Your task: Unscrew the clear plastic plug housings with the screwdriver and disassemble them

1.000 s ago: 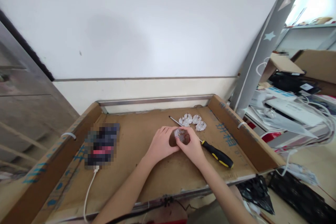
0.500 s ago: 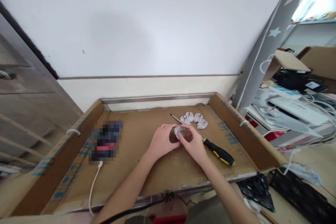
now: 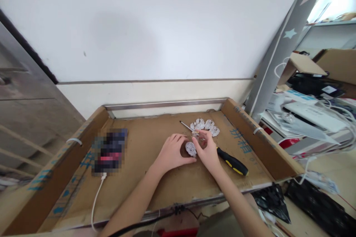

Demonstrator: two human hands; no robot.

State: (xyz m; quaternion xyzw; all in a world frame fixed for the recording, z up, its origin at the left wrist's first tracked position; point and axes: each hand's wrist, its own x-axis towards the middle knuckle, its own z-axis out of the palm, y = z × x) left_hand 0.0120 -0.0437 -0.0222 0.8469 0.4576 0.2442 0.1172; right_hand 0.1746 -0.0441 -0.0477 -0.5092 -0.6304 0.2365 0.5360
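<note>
My left hand (image 3: 172,152) curves around a round clear plastic piece (image 3: 190,149) with small holes in its face, its thumb and fingers at the piece's edges. Just to the right, my right hand (image 3: 205,150) pinches a small clear part (image 3: 195,133) between thumb and fingers, above the cardboard. Behind the hands lie several clear round pieces with metal pins (image 3: 209,124). A screwdriver with a black and yellow handle (image 3: 232,161) lies at the right, its shaft partly hidden under my right hand.
A cardboard-lined tray (image 3: 139,133) has raised sides and a metal bar at the back. At its left lies a blurred phone-like object (image 3: 109,152) with a white cable (image 3: 96,200). Boxes, papers and cables crowd a surface at the far right.
The clear parts between my hands are now apart: the round piece shows by my left hand, and my right hand has lifted a small part up and away.
</note>
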